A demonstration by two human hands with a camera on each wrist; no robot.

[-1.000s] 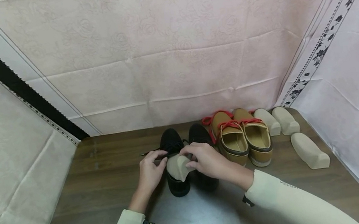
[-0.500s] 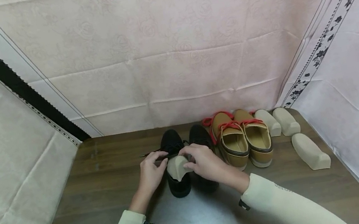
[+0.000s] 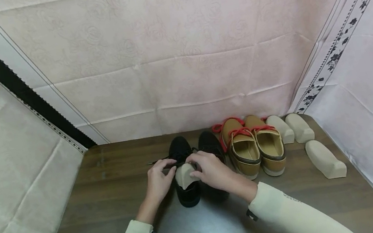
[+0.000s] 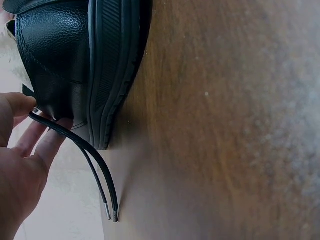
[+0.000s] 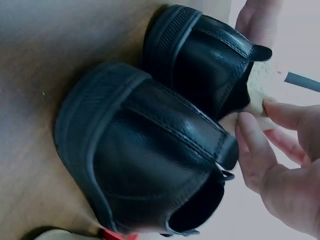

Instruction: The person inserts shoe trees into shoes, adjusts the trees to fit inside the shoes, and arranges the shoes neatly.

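In the head view, a pair of black lace-up shoes stands side by side. A beige shoe tree [image 3: 185, 176] sits partly in the opening of the left black shoe [image 3: 189, 197], its heel end sticking up. My right hand [image 3: 214, 172] pinches that shoe tree from the right, thumb and fingertips on its end. My left hand [image 3: 157, 183] grips the left side of the same shoe's opening near the laces [image 4: 97, 155], which trail across its fingers in the left wrist view. Under my right wrist, the right black shoe [image 5: 150, 145] has an open, dark mouth.
Tan shoes [image 3: 244, 148] with red laces [image 3: 240, 131] stand right of the black pair. Beyond them, several loose beige shoe trees [image 3: 325, 159] lie on the wooden surface [image 3: 113, 209]. Cloth-covered walls [image 3: 176, 53] rise at the back and both sides.
The shoe tree has turned slightly and shows less of its width in the shoe's opening. My right hand has shifted a little left with it; the left hand keeps its place on the shoe.
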